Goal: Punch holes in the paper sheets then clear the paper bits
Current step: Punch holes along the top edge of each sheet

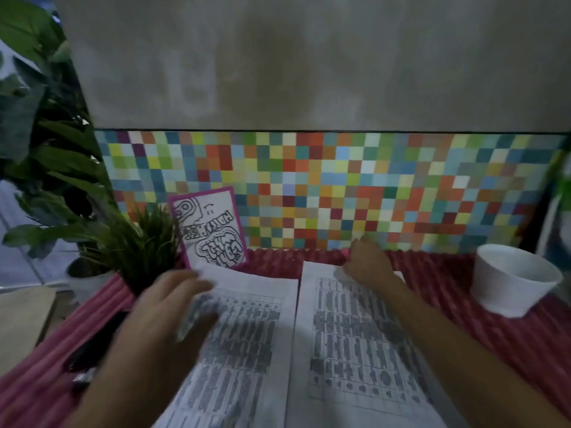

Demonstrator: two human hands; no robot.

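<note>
Paper sheets (355, 335), two printed pages, lie side by side on a red ribbed cloth (494, 344), their near ends cut off by the frame. The left hand (167, 304) is over the far left corner of the left sheet (244, 350); it is blurred, but its fingers look stretched out and loose, closed on nothing. The right hand (367, 264) rests at the far edge of the right sheet, seen from the back with the fingertips hidden, so whether it pinches the paper cannot be told. Beyond both hands rise a grey wall (309, 57) and, below it, a panel of coloured squares (340, 186). Left of the left hand, a leafy plant (37, 134) stands in a white pot (89, 281). Well to the right of the right hand sits a white cup (506, 291); only its pale inner wall shows. Just beyond the left hand, a grassy plant (145, 239) has its pot hidden, with a pink-bordered card (213, 230) beside it. Under the left forearm lies a black object (92, 344), too dark to identify.
</note>
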